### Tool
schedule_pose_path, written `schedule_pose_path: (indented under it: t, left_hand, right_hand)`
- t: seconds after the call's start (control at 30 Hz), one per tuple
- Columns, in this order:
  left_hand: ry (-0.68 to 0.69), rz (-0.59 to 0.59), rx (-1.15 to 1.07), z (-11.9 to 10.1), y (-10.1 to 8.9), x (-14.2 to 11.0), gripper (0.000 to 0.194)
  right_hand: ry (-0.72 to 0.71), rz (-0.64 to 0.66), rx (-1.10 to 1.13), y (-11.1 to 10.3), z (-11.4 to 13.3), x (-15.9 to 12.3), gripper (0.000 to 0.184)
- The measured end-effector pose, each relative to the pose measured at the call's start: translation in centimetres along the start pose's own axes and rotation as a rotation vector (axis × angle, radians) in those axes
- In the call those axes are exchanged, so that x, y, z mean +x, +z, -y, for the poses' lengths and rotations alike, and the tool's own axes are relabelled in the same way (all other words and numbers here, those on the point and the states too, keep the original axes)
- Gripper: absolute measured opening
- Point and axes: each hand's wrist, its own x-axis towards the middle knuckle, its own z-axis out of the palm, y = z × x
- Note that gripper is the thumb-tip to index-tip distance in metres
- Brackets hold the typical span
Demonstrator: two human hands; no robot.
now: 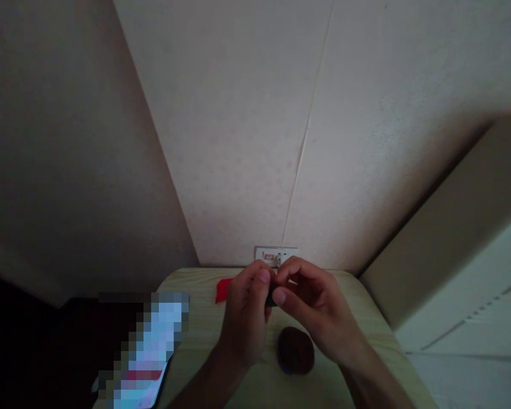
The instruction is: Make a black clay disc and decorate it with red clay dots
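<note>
My left hand (247, 309) and my right hand (315, 304) meet above a small light wooden table (366, 324). Both hands pinch a small dark object (271, 295) between thumbs and fingertips; most of it is hidden and I cannot name it. A dark brown oval thing (296, 350) lies on the table just below my right hand. A red piece (222, 289) lies flat on the table behind my left hand.
A white wall socket (276, 256) sits on the wall just behind the table. A pixelated bright patch (151, 346) covers the table's left edge. Walls close in at the left and back, and a pale cabinet (468, 284) stands at the right.
</note>
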Motion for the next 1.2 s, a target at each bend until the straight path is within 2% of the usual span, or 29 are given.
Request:
schedule_pose_path:
  t: [0.2,0.27,0.4,0.47,0.57,0.63,0.77,0.83,0.9,1.03,1.13,1.2]
  left_hand:
    - [-0.004,-0.099,-0.069,-0.1,0.3,-0.2,0.042]
    - [-0.006,-0.091,-0.113,-0.1,0.2,-0.1,0.038]
    - [-0.042,-0.115,-0.284,0.0,0.0,0.1,0.019]
    - [-0.095,-0.111,-0.384,-0.2,0.0,0.3,0.024]
    - [-0.156,-0.014,-0.457,-0.5,0.2,0.6,0.028]
    - [-0.185,0.063,-0.44,-0.8,0.2,0.8,0.03]
    - [-0.254,0.235,-0.349,-1.2,-0.7,1.2,0.036]
    - [-0.248,0.319,-0.298,-1.3,-1.2,1.3,0.034]
    - [-0.233,0.375,-0.244,-1.5,-1.6,1.4,0.033]
    - [-0.237,0.354,-0.253,-1.6,-1.6,1.1,0.038]
    - [-0.275,0.323,-0.307,-1.5,-1.3,0.9,0.039]
    - [-0.314,0.324,-0.305,-1.4,-1.1,0.8,0.038]
  right_hand:
    - [0.01,0.023,0.005,0.5,-0.9,0.1,0.019]
    - [-0.026,0.018,-0.034,0.4,-0.9,0.2,0.019]
    - [-0.124,-0.011,-0.181,-0.2,-0.8,0.3,0.024]
    - [-0.206,-0.037,-0.319,-0.7,-0.7,0.3,0.025]
    - [-0.328,-0.106,-0.502,-1.6,-0.4,0.3,0.031]
    - [-0.364,-0.13,-0.586,-2.2,-0.1,0.4,0.043]
    - [-0.327,-0.009,-0.678,-3.2,0.9,0.4,0.063]
    - [-0.307,0.045,-0.685,-3.5,1.3,0.3,0.064]
    - [-0.296,0.047,-0.674,-3.6,1.5,0.2,0.061]
    - [-0.322,-0.02,-0.615,-3.2,1.3,0.0,0.05]
    - [-0.364,-0.071,-0.68,-2.8,1.0,0.2,0.044]
    - [-0.361,-0.064,-0.746,-2.7,0.9,0.2,0.049]
